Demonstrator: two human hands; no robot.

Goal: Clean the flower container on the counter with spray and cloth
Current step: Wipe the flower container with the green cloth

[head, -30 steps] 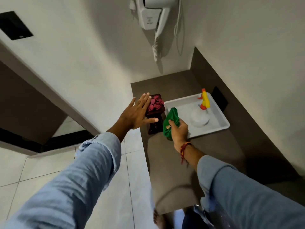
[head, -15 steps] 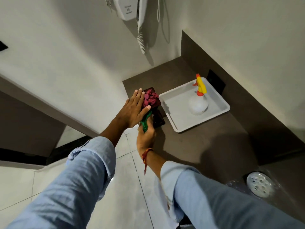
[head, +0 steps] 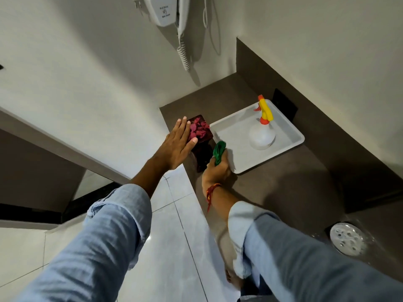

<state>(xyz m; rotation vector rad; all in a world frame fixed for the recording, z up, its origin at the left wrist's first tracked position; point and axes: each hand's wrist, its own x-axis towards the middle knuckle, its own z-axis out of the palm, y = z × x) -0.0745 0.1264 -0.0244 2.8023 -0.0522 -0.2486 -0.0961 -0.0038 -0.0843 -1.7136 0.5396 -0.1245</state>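
Pale walls met at a corner over the dark brown counter (head: 283,192), with a white wall-mounted dryer (head: 165,12) and its coiled cord hanging above, and a round drain cover (head: 346,238) low at the right. From your head camera, the only view, the flower container (head: 201,138) stood at the counter's left edge, dark red and filled with pink petals, just beside the white tray (head: 239,136). The spray bottle (head: 262,129) stood upright in that tray, well apart from both of your hands, so spraying looked finished or set aside for now, though no wetness could be made out on the container. Wiping looked to be the step in hand, and how much of the surface was already clean could not be told. Your left hand (head: 177,144) lay open and flat, fingers stretched, against the container's left side and rim, thumb touching the petals' edge, apparently steadying it. Your right hand (head: 218,171) was closed around the bunched green cloth (head: 219,152), which stuck up from your fist and pressed at the container's right side near the tray's corner. The remaining faces, and putting the cloth down, seemed yet to come.
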